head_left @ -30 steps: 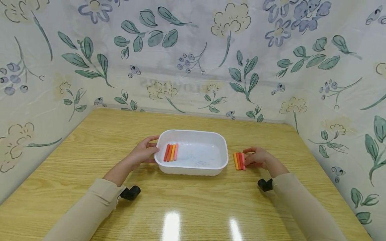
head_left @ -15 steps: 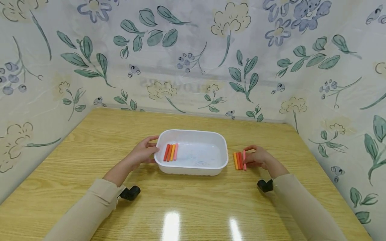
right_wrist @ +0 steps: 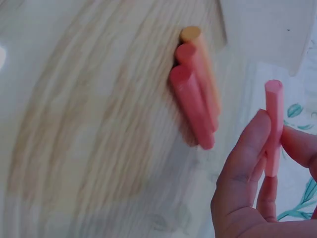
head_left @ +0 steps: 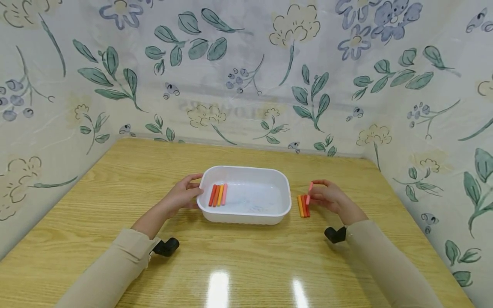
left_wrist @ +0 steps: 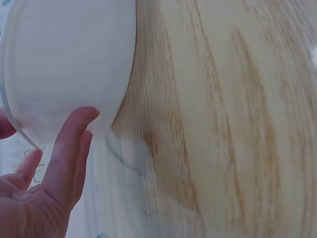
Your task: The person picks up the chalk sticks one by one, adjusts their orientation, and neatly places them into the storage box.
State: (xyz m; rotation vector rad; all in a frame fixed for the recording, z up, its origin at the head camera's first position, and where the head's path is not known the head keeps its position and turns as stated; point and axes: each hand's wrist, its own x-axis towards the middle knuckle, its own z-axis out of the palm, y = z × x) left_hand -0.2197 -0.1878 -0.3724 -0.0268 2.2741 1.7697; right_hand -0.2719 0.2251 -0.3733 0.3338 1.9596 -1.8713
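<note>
At the left end of the white plastic tray (head_left: 243,217), my left hand (head_left: 182,195) holds the rim, thumb over the edge and fingers against the outer wall; the left wrist view shows those fingers along the tray wall (left_wrist: 74,54). My right hand (head_left: 331,199) pinches a pink crayon (right_wrist: 274,124) between thumb and fingers, lifted off the table. Just beside that hand, a yellow-orange crayon (head_left: 301,206) and two red crayons (right_wrist: 192,99) lie side by side. Inside the tray's left part is a row of several crayons, red, orange, yellow and pink (head_left: 224,194).
The wooden table (head_left: 254,252) carries the tray near its middle. Floral-patterned sheeting (head_left: 239,119) encloses the back and sides. Faint coloured smudges mark the tray floor (head_left: 258,201). A black wrist device (head_left: 335,235) sits under the right wrist.
My right hand has lifted the pink crayon from the right end of the row on the table, raising it slightly and tilting it. The left hand and tray have stayed in place.
</note>
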